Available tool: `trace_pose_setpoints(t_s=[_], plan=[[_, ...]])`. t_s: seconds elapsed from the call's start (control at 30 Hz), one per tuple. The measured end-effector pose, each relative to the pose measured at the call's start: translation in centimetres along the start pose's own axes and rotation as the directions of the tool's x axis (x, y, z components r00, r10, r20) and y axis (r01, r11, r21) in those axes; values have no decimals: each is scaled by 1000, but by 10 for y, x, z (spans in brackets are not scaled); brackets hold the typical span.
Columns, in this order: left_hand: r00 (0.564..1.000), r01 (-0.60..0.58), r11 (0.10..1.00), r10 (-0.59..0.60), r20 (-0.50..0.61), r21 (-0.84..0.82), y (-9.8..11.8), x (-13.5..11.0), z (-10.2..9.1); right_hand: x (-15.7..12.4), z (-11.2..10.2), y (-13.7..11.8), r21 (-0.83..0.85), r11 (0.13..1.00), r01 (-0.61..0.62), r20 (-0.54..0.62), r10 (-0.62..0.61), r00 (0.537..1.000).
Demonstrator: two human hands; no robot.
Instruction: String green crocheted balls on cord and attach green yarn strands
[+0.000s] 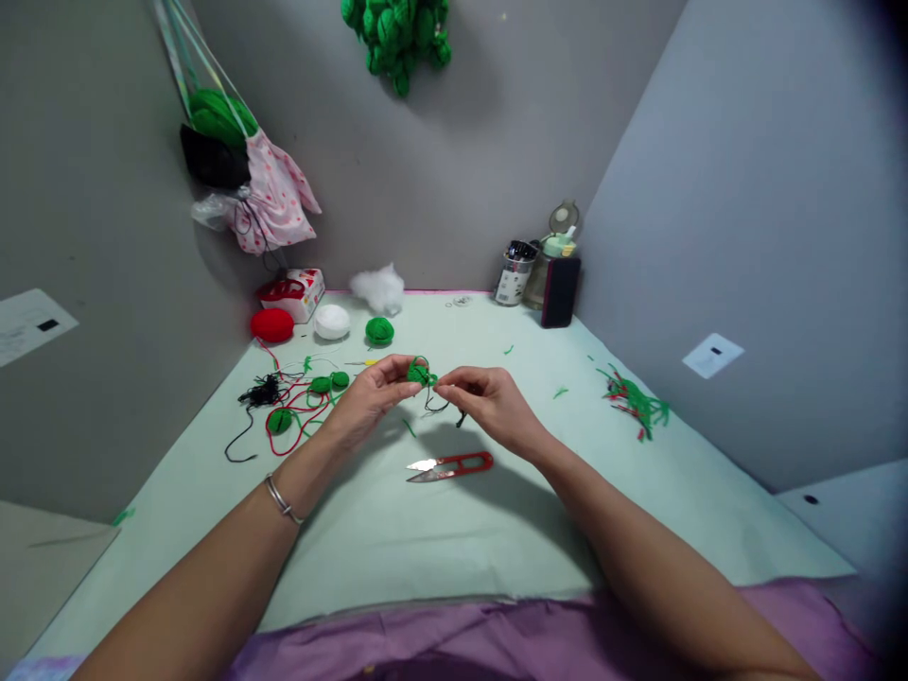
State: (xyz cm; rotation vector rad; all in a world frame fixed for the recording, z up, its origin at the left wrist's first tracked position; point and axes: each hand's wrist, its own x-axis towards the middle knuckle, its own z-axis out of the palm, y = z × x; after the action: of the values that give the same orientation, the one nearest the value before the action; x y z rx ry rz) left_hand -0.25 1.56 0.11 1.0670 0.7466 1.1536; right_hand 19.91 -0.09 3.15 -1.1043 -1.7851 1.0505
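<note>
Above the middle of the pale green table [426,549], my left hand [369,397] pinches a small green crocheted piece [421,375] between thumb and fingers. My right hand [489,402] meets it from the right, fingers pinched at the piece's edge, with a thin dark thread [440,405] hanging below. Whether a needle is in those fingers is too small to tell. Red-handled thread snips [448,465] lie on the table just below both hands.
Red [271,324], white [332,321] and green [379,330] yarn balls sit at the back left, with stuffing [379,287] behind. Small green pieces with red and black threads [290,402] lie left. Yarn scraps [635,397] lie right. A cup, bottle and phone [560,291] stand at the back.
</note>
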Motion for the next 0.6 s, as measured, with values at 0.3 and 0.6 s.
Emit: trace_pose_setpoints(t_s=[0.3,0.6], plan=[[1000,1,1000,-1,-25,2,1,1,1,1,4,3,-2,1000,-28,22,28,999],[1000,5,1000,-5,12,-1,0,-1,0,1,1,1,-15,1000,-3,23,3,1000]])
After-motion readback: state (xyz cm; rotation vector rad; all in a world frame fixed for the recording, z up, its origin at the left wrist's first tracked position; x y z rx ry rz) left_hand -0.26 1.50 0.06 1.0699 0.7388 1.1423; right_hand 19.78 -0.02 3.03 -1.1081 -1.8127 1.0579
